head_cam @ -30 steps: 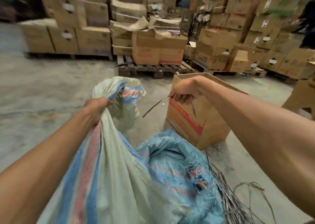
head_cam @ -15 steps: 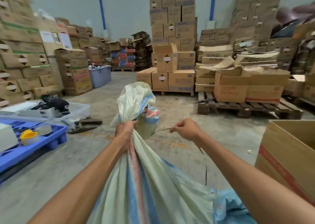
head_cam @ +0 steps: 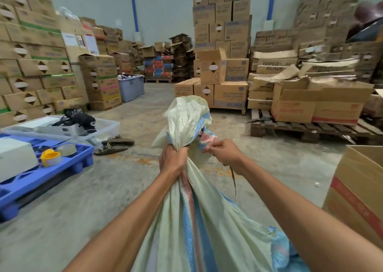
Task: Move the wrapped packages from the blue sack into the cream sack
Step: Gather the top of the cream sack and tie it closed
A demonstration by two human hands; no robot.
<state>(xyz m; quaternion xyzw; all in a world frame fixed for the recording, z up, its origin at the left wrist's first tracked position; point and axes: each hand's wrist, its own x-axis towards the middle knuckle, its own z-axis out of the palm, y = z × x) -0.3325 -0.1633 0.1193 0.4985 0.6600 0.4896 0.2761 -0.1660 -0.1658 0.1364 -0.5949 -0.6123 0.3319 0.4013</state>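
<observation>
The cream sack (head_cam: 209,226), woven with blue and red stripes, stands in front of me with its neck bunched. My left hand (head_cam: 172,161) grips the gathered neck tightly from the left. My right hand (head_cam: 222,152) pinches a thin dark string (head_cam: 233,180) right beside the neck, and the string's loose end hangs down below my wrist. A corner of the blue sack (head_cam: 284,251) shows at the bottom right, behind the cream sack. No wrapped packages are visible.
An open cardboard box (head_cam: 360,191) stands close at my right. A blue plastic pallet (head_cam: 41,176) with a white box and tape rolls lies at the left, sandals (head_cam: 116,145) beside it. Stacked cartons and a wooden pallet (head_cam: 306,126) ring the concrete floor.
The view has tilted up from the sacks to the warehouse. My right hand has brought the string in from the right to the sack's neck. My left hand keeps its grip.
</observation>
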